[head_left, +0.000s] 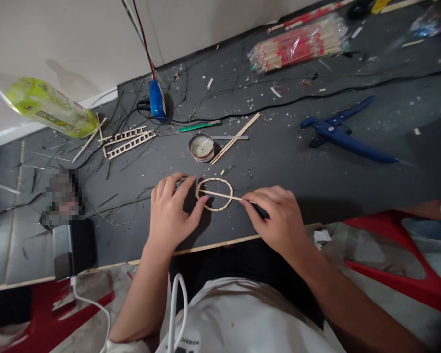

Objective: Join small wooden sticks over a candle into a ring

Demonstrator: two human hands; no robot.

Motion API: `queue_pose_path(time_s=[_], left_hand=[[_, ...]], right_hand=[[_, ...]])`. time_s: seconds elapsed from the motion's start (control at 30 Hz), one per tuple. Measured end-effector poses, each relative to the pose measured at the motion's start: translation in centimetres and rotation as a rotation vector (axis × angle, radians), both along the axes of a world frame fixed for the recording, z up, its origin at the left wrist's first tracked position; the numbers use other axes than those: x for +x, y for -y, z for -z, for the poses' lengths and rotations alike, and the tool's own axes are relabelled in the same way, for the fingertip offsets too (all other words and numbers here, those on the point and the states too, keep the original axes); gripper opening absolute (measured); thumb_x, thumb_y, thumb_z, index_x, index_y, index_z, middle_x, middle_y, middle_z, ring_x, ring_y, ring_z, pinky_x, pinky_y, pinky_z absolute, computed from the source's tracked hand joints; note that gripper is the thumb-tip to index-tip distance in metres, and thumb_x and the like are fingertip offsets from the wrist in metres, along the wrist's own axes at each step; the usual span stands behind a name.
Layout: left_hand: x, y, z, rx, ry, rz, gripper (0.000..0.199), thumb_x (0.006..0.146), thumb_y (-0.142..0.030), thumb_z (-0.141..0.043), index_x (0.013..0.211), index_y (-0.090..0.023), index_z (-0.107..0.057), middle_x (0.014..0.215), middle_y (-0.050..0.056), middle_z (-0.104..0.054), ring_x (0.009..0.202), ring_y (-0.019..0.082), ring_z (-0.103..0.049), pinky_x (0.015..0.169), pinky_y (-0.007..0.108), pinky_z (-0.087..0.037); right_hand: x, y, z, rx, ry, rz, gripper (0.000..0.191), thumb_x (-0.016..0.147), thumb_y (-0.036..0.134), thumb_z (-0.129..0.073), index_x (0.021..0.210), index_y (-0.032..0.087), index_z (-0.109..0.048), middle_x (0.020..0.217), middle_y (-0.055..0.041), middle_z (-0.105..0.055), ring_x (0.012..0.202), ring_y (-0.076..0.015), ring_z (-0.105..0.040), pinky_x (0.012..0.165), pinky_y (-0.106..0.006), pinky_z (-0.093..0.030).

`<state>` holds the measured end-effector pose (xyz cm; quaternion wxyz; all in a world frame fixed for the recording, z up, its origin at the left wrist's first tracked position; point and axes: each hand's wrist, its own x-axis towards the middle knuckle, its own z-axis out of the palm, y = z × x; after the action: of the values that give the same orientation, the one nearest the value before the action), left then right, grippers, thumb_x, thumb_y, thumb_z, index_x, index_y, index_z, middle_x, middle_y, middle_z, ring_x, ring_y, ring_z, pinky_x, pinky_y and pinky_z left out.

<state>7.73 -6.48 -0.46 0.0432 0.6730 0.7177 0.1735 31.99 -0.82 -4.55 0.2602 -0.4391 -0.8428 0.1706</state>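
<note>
A ring of short pale wooden pieces (218,210) lies flat on the grey table near its front edge. Across the ring runs a thin wooden stick (220,194), its right end pinched between the thumb and fingers of my right hand (275,215). My left hand (174,208) is at the ring's left side, thumb and fingers apart, with the thumb tip at the ring's lower left rim. Just behind the ring sits a small round dish (201,147) with whitish contents.
Two loose sticks (235,138) and a green tool (200,126) lie by the dish. Blue cutters (347,135) are at right, bagged sticks (299,44) behind. Ladder-like wooden strips (130,143), a bottle (55,109) and a black phone-like object (74,249) are at left.
</note>
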Motion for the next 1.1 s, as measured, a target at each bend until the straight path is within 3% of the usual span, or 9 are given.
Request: queue_pose_path(time_s=[0.1, 0.27, 0.43, 1.1], left_hand=[[-0.6, -0.2, 0.2, 0.005, 0.062, 0.001, 0.038, 0.095, -0.035, -0.068, 0.131, -0.024, -0.068, 0.133, 0.010, -0.066, 0.121, 0.031, -0.060, 0.104, 0.048, -0.047], [-0.9, -0.1, 1.1, 0.023, 0.112, -0.012, 0.027, 0.095, -0.025, -0.065, 0.120, -0.023, -0.075, 0.115, 0.007, -0.072, 0.103, 0.026, -0.064, 0.096, 0.045, -0.050], [-1.0, 0.1, 1.9, 0.009, 0.155, 0.011, 0.029, 0.093, -0.017, -0.061, 0.117, -0.023, -0.077, 0.107, 0.005, -0.074, 0.096, 0.023, -0.066, 0.091, 0.042, -0.051], [-0.7, 0.1, 2.2, 0.026, 0.144, 0.002, 0.025, 0.095, -0.023, -0.065, 0.116, -0.024, -0.079, 0.107, 0.006, -0.073, 0.097, 0.023, -0.066, 0.091, 0.041, -0.049]], right_hand=[[0.1, -0.1, 0.0, -0.001, 0.006, 0.004, 0.006, 0.097, 0.026, -0.069, 0.098, 0.025, -0.075, 0.096, -0.0003, -0.075, 0.090, -0.0211, -0.063, 0.081, -0.038, -0.041], [0.4, -0.2, 0.3, 0.010, -0.015, 0.008, 0.004, 0.097, 0.024, -0.069, 0.098, 0.024, -0.074, 0.096, 0.0001, -0.074, 0.091, -0.0212, -0.064, 0.083, -0.038, -0.041], [0.3, -0.2, 0.5, 0.021, -0.026, 0.009, 0.004, 0.097, 0.024, -0.070, 0.099, 0.024, -0.073, 0.097, -0.0003, -0.075, 0.092, -0.0214, -0.064, 0.085, -0.039, -0.041], [0.3, -0.1, 0.6, 0.042, -0.029, 0.005, 0.007, 0.095, 0.020, -0.071, 0.100, 0.025, -0.072, 0.097, -0.0007, -0.075, 0.091, -0.0210, -0.064, 0.087, -0.040, -0.042]])
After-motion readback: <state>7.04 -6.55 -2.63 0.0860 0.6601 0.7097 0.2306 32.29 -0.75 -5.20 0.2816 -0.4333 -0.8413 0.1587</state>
